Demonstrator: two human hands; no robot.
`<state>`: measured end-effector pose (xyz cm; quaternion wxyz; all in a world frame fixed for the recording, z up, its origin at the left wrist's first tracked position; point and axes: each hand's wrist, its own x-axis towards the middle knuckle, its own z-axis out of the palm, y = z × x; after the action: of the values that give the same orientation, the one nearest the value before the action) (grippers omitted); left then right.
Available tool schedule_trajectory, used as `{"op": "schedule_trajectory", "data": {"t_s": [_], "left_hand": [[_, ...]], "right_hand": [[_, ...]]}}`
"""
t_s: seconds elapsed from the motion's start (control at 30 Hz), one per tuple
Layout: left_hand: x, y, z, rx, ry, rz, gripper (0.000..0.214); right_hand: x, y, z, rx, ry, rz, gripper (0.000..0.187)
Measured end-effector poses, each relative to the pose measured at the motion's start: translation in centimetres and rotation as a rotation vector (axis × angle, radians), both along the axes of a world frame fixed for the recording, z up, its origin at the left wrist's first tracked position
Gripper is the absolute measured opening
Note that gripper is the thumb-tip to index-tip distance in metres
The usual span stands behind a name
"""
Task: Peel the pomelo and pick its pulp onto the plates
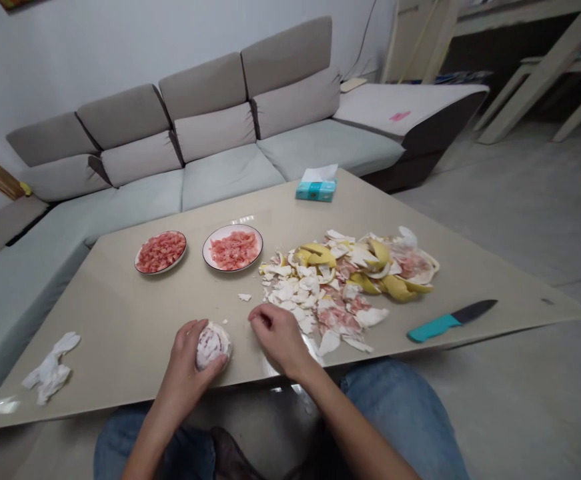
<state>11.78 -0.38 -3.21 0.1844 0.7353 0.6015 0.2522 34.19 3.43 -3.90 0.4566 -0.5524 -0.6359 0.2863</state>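
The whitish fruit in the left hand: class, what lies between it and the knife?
In the head view, the right hand and the near edge of the peel heap lie between fruit and knife.

A grey sofa [225, 177] stands before a pale wall [120, 40] on grey tiled floor [515, 193].

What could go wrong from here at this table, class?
The knife lies unsheathed near the front edge of the table; a bump might knock it off. The whitish round fruit in the left hand might roll away if let slip. Peel scraps beside the right hand could get swept to the floor.
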Motion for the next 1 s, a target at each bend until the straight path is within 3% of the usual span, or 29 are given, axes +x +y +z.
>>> {"op": "schedule_trajectory", "data": {"t_s": [0.13,0.23,0.37,0.47,0.77,1.0], "left_hand": [[-0.5,0.3,0.2,-0.029,-0.014,-0.076,0.056],[-1.1,0.5,0.4,-0.068,-0.055,-0.141,0.058],[-1.3,0.4,0.3,-0.093,-0.097,-0.151,0.063],[-1.2,0.4,0.1,-0.088,-0.106,-0.154,0.066],[-1.6,0.8,-0.1,-0.110,-0.113,-0.210,0.061],[-1.3,0.7,-0.1,-0.078,-0.101,-0.205,0.060]], "right_hand": [[3.6,1.3,0.7,0.202,-0.341,-0.249,0.019],[3.9,0.7,0.6,0.282,-0.449,-0.231,0.027],[0.2,-1.6,-0.3,0.130,-0.266,0.091,0.020],[-2.4,-2.7,-0.5,-0.048,-0.103,0.231,0.019],[-3.4,-1.1,0.3,-0.245,-0.018,0.272,0.010],[-4.6,-0.9,0.0,-0.231,-0.094,0.192,0.013]]}}
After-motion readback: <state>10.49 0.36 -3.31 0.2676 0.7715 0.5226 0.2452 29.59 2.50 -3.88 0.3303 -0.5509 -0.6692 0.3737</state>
